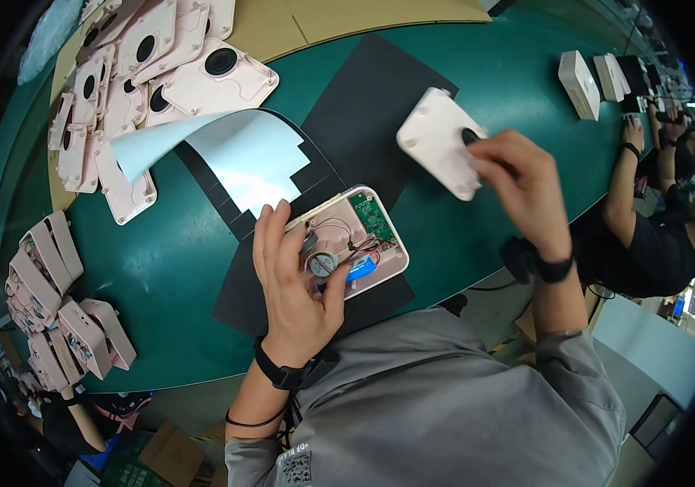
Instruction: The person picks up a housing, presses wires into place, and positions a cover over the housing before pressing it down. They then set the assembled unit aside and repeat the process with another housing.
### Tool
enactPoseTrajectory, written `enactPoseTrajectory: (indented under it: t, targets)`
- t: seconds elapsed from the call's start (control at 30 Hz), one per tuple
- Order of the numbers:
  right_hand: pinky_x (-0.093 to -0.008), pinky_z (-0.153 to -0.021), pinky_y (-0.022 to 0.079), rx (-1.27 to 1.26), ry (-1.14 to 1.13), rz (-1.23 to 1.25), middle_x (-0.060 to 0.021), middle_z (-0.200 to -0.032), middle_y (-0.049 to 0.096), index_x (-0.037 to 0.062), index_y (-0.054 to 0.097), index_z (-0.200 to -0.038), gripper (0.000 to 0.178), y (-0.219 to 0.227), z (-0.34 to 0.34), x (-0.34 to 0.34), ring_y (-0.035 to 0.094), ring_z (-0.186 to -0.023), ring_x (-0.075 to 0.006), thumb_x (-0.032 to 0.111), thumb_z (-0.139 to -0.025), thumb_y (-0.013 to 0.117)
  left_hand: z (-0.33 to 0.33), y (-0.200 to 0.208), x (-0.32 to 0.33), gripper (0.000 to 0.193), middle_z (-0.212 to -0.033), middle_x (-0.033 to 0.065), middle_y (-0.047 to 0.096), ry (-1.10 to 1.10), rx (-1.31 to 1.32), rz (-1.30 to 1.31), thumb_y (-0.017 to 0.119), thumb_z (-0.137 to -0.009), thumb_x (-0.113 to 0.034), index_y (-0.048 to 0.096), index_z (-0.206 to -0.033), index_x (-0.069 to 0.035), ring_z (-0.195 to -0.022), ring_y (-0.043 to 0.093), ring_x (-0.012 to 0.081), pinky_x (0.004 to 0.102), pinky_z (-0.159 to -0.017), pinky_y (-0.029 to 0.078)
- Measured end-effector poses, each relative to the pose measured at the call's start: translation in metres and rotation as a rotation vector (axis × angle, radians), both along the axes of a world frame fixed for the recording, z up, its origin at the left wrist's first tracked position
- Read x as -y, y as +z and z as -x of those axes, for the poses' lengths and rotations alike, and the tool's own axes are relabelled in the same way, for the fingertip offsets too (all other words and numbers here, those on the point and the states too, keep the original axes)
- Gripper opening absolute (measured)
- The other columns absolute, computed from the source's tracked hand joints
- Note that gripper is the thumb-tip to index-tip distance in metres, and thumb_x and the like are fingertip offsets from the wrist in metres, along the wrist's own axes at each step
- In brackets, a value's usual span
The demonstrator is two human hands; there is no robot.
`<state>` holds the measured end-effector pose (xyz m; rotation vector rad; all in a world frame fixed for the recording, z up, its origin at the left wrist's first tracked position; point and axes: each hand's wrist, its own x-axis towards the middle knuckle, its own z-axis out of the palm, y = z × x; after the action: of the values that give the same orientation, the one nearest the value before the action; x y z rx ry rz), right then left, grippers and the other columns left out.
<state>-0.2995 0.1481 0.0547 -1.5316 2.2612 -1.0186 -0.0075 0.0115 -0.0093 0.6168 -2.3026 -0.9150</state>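
My left hand (pixel 292 300) holds an open pale pink device housing (pixel 401 261), fingers along its left side and thumb at the near side by a blue battery (pixel 361 269). Inside are a green circuit board (pixel 370 217), a round silver part (pixel 321 264) and thin red and black wires. Off to the right, my right hand (pixel 520 174) has thumb and fingers closed at the right edge of a pale pink cover panel (pixel 435 140). A black round pad (pixel 469 136) on that panel is partly hidden by the fingers.
Black sheets (pixel 368 97) lie on the green table (pixel 177 260). A curled pale blue sheet (pixel 254 158) rests beyond the housing. Cover panels (pixel 217 85) are piled far left, housings (pixel 88 337) near left. White boxes (pixel 580 85) stand far right; other people work at both sides.
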Motion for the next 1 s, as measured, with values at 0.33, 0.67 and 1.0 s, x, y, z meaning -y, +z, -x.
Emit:
enactPoseTrajectory:
  t: [0.33,0.67,1.0]
  targets:
    - [-0.0289,-0.067,0.053,0.622,0.606,-0.3,-0.0111,-0.091,0.072,-0.0013,0.079,-0.1,0.011,0.108,-0.017,-0.004,0.069,-0.077,-0.0209,0.002,-0.091,0.074,-0.008,0.089,-0.009,0.073,-0.135,0.0258,0.063,-0.257,-0.152,-0.119,0.092,-0.077,-0.027,0.058,-0.137,-0.002,-0.108,0.068,0.0398,0.0433,-0.091,0.054]
    - [-0.0303,-0.069,0.053,0.727,0.305,0.021,-0.0114,-0.089,0.073,-0.0045,0.079,-0.101,0.021,0.037,-0.049,0.03,0.07,-0.08,-0.0175,0.016,-0.096,0.078,-0.046,0.055,-0.005,0.02,-0.088,0.0121,0.076,-0.13,-0.13,-0.68,0.084,-0.087,-0.012,0.074,-0.1,-0.001,-0.065,0.071,0.0241,0.0299,-0.055,0.052]
    - [-0.0273,-0.066,0.049,0.746,0.095,-0.172,-0.0102,-0.087,0.072,-0.005,0.079,-0.107,0.019,0.024,-0.067,0.05,0.065,-0.076,-0.0147,0.006,-0.092,0.079,-0.053,0.054,0.025,0.019,-0.072,0.0095,0.07,0.002,0.033,-0.895,0.072,-0.1,-0.007,0.068,-0.084,0.004,-0.059,0.069,0.0172,0.0285,-0.052,0.05]
